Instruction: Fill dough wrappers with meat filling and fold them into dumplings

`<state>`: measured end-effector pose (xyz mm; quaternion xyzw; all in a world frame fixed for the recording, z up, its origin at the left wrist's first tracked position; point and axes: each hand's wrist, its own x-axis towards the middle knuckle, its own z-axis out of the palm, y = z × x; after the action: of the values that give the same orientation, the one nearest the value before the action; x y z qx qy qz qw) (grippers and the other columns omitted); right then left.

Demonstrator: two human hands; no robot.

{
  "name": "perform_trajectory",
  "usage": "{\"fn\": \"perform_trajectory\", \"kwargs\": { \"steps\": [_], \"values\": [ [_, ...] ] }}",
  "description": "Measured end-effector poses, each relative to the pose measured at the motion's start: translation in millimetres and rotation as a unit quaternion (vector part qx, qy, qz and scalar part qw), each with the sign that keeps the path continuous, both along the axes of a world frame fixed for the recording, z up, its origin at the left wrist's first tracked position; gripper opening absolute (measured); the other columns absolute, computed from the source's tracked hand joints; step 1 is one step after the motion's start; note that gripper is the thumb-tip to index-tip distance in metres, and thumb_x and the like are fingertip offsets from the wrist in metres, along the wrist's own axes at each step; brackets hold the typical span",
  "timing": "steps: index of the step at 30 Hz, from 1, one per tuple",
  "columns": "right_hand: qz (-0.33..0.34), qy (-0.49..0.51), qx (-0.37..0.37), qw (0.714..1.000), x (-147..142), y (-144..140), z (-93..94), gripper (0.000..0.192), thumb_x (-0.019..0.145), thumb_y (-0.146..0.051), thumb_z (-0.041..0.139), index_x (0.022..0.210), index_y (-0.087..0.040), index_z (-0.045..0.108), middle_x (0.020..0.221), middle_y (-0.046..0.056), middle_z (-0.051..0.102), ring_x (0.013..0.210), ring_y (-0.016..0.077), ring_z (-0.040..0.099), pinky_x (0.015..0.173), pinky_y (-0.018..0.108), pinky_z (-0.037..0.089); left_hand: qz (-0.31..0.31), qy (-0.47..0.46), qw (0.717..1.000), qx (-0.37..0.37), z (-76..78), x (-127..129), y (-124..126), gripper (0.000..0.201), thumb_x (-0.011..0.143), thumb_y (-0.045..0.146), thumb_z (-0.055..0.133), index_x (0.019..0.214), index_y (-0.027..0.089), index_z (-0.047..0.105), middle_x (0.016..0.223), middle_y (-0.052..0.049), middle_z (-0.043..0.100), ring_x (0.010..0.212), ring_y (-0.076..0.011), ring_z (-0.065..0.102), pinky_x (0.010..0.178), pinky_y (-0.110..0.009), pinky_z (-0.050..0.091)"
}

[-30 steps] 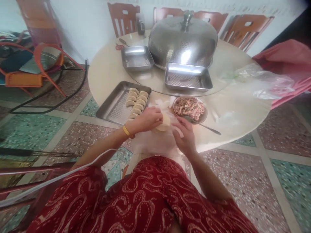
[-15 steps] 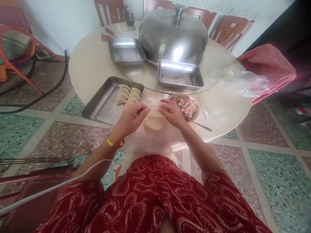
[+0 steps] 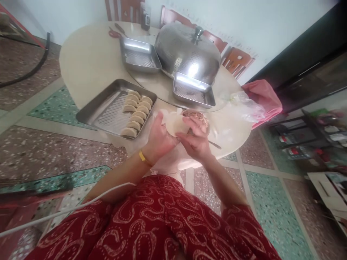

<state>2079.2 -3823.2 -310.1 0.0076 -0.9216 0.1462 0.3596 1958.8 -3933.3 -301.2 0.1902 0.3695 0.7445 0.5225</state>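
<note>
A round, pale dumpling wrapper [image 3: 175,124] is raised between my two hands over the front of the table. My left hand [image 3: 162,141] supports it from the left, thumb up, its fingers partly hidden beneath. From the other side my right hand [image 3: 197,141] pinches the wrapper's edge between thumb and fingers. Just behind the right hand is a bowl of minced meat filling [image 3: 199,116], partly covered by it. To the left, a metal tray [image 3: 105,104] carries rows of folded dumplings [image 3: 138,115]. My hands hide the place where the wrapper stack lay.
Two smaller metal trays [image 3: 141,61] [image 3: 193,95] stand farther back, before a large domed steel lid [image 3: 187,50]. A utensil handle [image 3: 215,144] lies right of the bowl. A plastic bag [image 3: 248,106] and pink cloth [image 3: 267,99] are at the right edge. Scissors [image 3: 114,34] lie behind.
Both hands have come closer together and now hold a single wrapper up, lifted off the stack. The view has turned to the right, showing more of the tray's dumplings.
</note>
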Motion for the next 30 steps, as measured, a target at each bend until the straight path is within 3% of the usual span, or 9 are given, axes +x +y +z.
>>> {"fn": "perform_trajectory", "kwargs": {
  "steps": [5, 9, 13, 15, 17, 19, 24, 27, 30],
  "values": [
    [-0.057, 0.047, -0.006, 0.997, 50, -10, -9.8, 0.020, 0.088, -0.033, 0.064, 0.105, -0.038, 0.073, 0.142, -0.003, 0.054, 0.134, 0.0292, 0.045, 0.111, 0.059, 0.041, -0.125, 0.021, 0.991, 0.037, 3.7, 25, -10, 0.083, 0.089, 0.071, -0.003, 0.137, 0.021, 0.043, 0.119, -0.014, 0.065, 0.112, -0.0274, 0.063, 0.085, -0.045, 0.056],
    [-0.096, 0.088, -0.067, 0.989, 71, -3, -4.1, 0.023, 0.092, -0.029, 0.059, 0.110, -0.037, 0.070, 0.135, -0.001, 0.059, 0.128, 0.0266, 0.051, 0.106, 0.058, 0.045, -0.179, -0.052, 0.982, 0.012, 4.6, 40, -14, 0.084, 0.088, 0.075, 0.001, 0.143, 0.023, 0.039, 0.128, -0.012, 0.063, 0.114, -0.0267, 0.062, 0.090, -0.045, 0.055],
    [-0.111, 0.096, -0.053, 0.988, 90, 2, -13.9, 0.025, 0.092, -0.029, 0.061, 0.115, -0.037, 0.068, 0.126, 0.001, 0.063, 0.119, 0.0260, 0.057, 0.097, 0.053, 0.052, -0.157, -0.174, 0.972, -0.034, 0.0, 53, -14, 0.082, 0.092, 0.072, 0.013, 0.142, 0.015, 0.046, 0.123, -0.015, 0.067, 0.118, -0.0291, 0.061, 0.097, -0.044, 0.052],
    [-0.174, 0.133, -0.048, 0.975, 103, 7, -29.5, 0.028, 0.092, -0.027, 0.060, 0.118, -0.037, 0.066, 0.111, 0.002, 0.066, 0.105, 0.0231, 0.061, 0.084, 0.044, 0.056, -0.129, -0.261, 0.954, -0.070, -5.7, 59, -12, 0.079, 0.095, 0.066, 0.020, 0.141, 0.007, 0.047, 0.115, -0.018, 0.070, 0.113, -0.0297, 0.064, 0.097, -0.042, 0.052],
    [-0.279, 0.146, -0.094, 0.944, 118, 15, -48.5, 0.031, 0.094, -0.029, 0.059, 0.124, -0.032, 0.064, 0.091, 0.003, 0.064, 0.087, 0.0199, 0.061, 0.069, 0.036, 0.054, -0.105, -0.322, 0.933, -0.119, -11.5, 64, -10, 0.073, 0.098, 0.058, 0.025, 0.141, 0.002, 0.045, 0.109, -0.019, 0.071, 0.104, -0.0281, 0.068, 0.092, -0.039, 0.054],
    [-0.337, 0.104, -0.207, 0.913, 129, 28, -66.7, 0.041, 0.094, -0.036, 0.056, 0.133, -0.024, 0.058, 0.078, 0.003, 0.058, 0.072, 0.0172, 0.057, 0.062, 0.033, 0.051, -0.084, -0.349, 0.920, -0.158, -15.0, 68, -6, 0.068, 0.100, 0.051, 0.028, 0.142, 0.000, 0.044, 0.105, -0.019, 0.073, 0.095, -0.0261, 0.070, 0.085, -0.036, 0.056],
    [-0.266, 0.044, -0.434, 0.860, 120, 61, -91.7, 0.052, 0.089, -0.053, 0.056, 0.133, -0.025, 0.056, 0.080, 0.002, 0.059, 0.067, 0.0152, 0.056, 0.062, 0.033, 0.052, -0.058, -0.351, 0.920, -0.165, -14.6, 72, 3, 0.064, 0.101, 0.047, 0.030, 0.142, -0.001, 0.045, 0.102, -0.017, 0.074, 0.092, -0.0255, 0.071, 0.083, -0.034, 0.057],
    [-0.214, 0.077, -0.470, 0.853, 96, 70, -91.9, 0.040, 0.087, -0.057, 0.057, 0.114, -0.028, 0.065, 0.072, 0.000, 0.058, 0.059, 0.0135, 0.051, 0.059, 0.033, 0.051, -0.072, -0.346, 0.919, -0.173, -15.3, 72, 7, 0.066, 0.101, 0.049, 0.030, 0.142, -0.001, 0.045, 0.103, -0.017, 0.074, 0.091, -0.0251, 0.071, 0.083, -0.034, 0.057],
    [-0.190, 0.082, -0.432, 0.878, 79, 70, -81.4, 0.031, 0.089, -0.056, 0.058, 0.096, -0.028, 0.070, 0.072, 0.000, 0.063, 0.061, 0.0137, 0.055, 0.058, 0.033, 0.051, -0.060, -0.337, 0.921, -0.188, -17.7, 70, 10, 0.065, 0.101, 0.048, 0.032, 0.142, -0.001, 0.045, 0.100, -0.017, 0.074, 0.089, -0.0242, 0.072, 0.084, -0.033, 0.056]
  ]
}}
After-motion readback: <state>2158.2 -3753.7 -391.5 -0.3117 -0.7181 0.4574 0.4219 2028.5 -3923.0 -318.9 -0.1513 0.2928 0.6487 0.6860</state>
